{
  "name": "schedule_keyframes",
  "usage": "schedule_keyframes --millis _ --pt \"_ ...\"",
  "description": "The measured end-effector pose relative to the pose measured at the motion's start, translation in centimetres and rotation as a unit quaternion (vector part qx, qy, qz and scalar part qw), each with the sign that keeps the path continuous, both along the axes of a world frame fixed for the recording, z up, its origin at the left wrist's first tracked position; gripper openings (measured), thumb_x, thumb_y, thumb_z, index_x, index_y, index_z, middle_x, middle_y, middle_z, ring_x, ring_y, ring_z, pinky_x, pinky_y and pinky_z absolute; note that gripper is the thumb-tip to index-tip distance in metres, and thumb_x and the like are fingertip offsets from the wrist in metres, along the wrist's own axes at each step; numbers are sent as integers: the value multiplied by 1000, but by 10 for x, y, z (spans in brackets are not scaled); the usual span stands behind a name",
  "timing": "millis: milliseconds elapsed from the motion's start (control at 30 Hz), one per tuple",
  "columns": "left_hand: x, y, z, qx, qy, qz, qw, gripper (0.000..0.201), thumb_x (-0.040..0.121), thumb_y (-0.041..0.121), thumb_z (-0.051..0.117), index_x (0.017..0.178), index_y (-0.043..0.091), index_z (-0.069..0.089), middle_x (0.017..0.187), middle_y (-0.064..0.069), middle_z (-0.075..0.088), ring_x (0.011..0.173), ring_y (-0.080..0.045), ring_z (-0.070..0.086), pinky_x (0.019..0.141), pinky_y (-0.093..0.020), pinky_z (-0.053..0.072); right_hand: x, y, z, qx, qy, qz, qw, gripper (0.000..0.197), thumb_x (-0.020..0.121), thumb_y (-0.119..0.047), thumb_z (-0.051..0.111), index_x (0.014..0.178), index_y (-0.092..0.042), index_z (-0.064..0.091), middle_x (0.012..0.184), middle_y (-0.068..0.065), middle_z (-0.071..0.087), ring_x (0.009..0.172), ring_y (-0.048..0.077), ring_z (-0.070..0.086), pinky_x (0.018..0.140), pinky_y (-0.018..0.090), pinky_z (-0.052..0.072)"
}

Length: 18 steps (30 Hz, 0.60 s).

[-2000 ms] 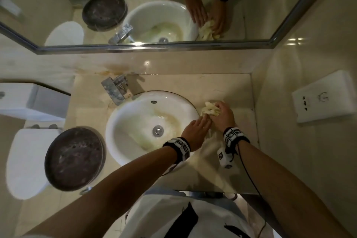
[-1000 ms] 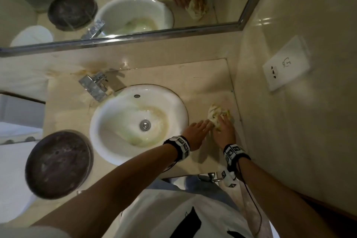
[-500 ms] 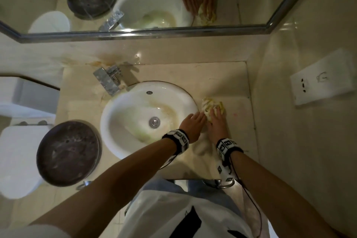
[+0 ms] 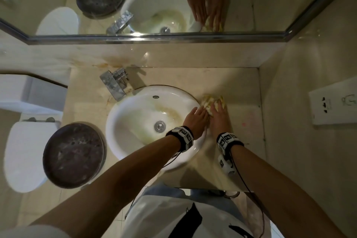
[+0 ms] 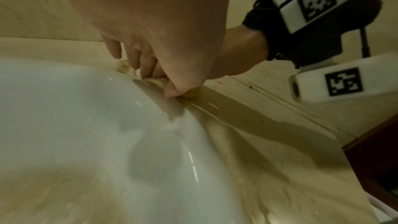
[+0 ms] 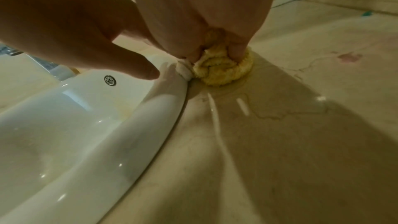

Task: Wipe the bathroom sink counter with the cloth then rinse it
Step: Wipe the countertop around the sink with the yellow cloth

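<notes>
Cloth mostly hidden under both hands' fingers.

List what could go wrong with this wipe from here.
1. The cloth is bunched small under the right hand, so each pass likely covers little of the counter.
2. Pressed against the sink rim, it may push dirty water into the basin seam.

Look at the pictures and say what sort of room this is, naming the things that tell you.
A small bathroom, most likely. A white basin with a chrome tap is set in a beige counter, a wall mirror hangs above it, and a toilet stands beside it.
</notes>
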State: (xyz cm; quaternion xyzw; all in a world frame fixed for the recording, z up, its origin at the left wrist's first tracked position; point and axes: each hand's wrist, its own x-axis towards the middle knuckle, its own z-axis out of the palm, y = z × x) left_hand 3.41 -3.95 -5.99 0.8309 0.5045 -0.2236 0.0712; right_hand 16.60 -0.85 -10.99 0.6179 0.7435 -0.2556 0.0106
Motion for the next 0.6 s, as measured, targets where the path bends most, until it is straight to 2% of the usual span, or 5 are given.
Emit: schedule_keyframes --millis 100,200,367,533,600 --pt "-4 9 0 2 8 10 1000 68 96 35 45 155 8 23 162 -11 22 151 -29 14 121 -43 15 -6 11 3 25 4 9 1000 50 101 -13 46 151 -13 39 164 16 19 150 36 18 120 45 29" --pt "-10 17 0 -1 15 22 1000 70 96 35 46 155 9 21 163 -11 20 151 -29 12 121 -44 15 -14 24 -3 37 -1 21 999 51 100 -13 49 150 -13 41 162 17 24 147 38 25 120 43 30" --pt "-18 28 0 0 13 35 999 70 94 36 49 155 10 24 163 -11 21 150 -28 15 120 -44 17 -24 40 -16 6 -20 21 1000 54 101 -18 50 153 -22 36 166 9 17 148 36 22 118 44 34" --pt "-29 38 0 4 14 50 999 70 95 35 48 155 9 22 163 -12 20 151 -29 14 121 -44 16 -33 60 -18 52 -12 56 997 56 98 -18 53 150 -30 39 168 2 11 153 31 12 116 40 38" --pt "-34 42 -1 1 14 57 998 70 95 35 48 155 9 23 162 -12 22 150 -30 16 121 -45 16 -37 69 -25 49 -16 70 996 62 97 -17 53 153 -33 33 168 2 11 153 32 14 115 37 37"
